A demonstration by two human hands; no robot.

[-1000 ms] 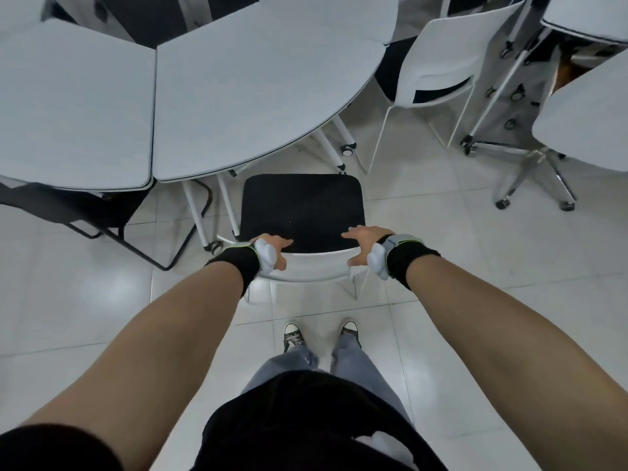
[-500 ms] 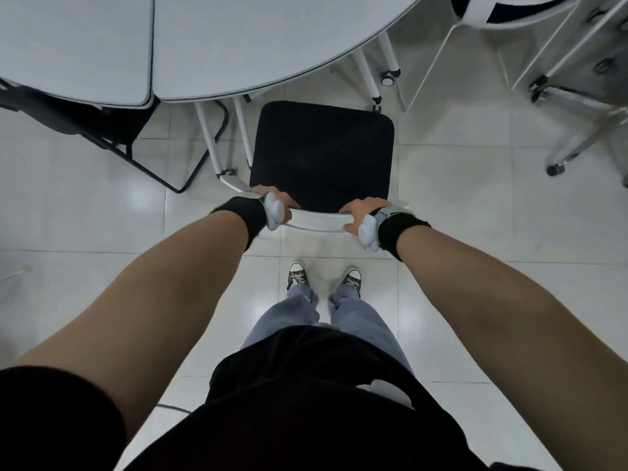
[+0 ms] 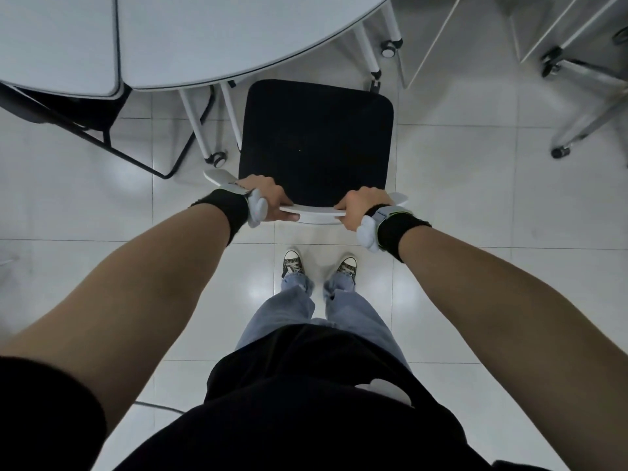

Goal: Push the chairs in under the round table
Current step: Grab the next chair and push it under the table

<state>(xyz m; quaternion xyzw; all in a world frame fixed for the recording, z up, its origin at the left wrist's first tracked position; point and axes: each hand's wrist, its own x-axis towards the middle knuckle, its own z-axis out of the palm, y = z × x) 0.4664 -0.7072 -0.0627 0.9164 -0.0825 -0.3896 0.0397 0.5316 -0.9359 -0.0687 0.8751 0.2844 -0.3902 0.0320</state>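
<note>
A chair (image 3: 316, 141) with a black seat and a white backrest stands right in front of me, its front edge close to the rim of the round grey table (image 3: 221, 39). Nearly all of the seat lies outside the tabletop. My left hand (image 3: 268, 202) grips the left end of the white backrest. My right hand (image 3: 356, 209) grips its right end. Both wrists carry black bands with white sensors. My feet stand just behind the chair.
White table legs on castors (image 3: 217, 158) stand left of the chair, with another castor (image 3: 387, 51) at the upper right. A black frame (image 3: 112, 147) sits under the left table segment. Metal legs on castors (image 3: 560, 151) of other furniture fill the upper right.
My head has tilted further down, so table and chair sit higher in view. The chair has shifted slightly away from the table edge while both hands stay clamped on the backrest.
</note>
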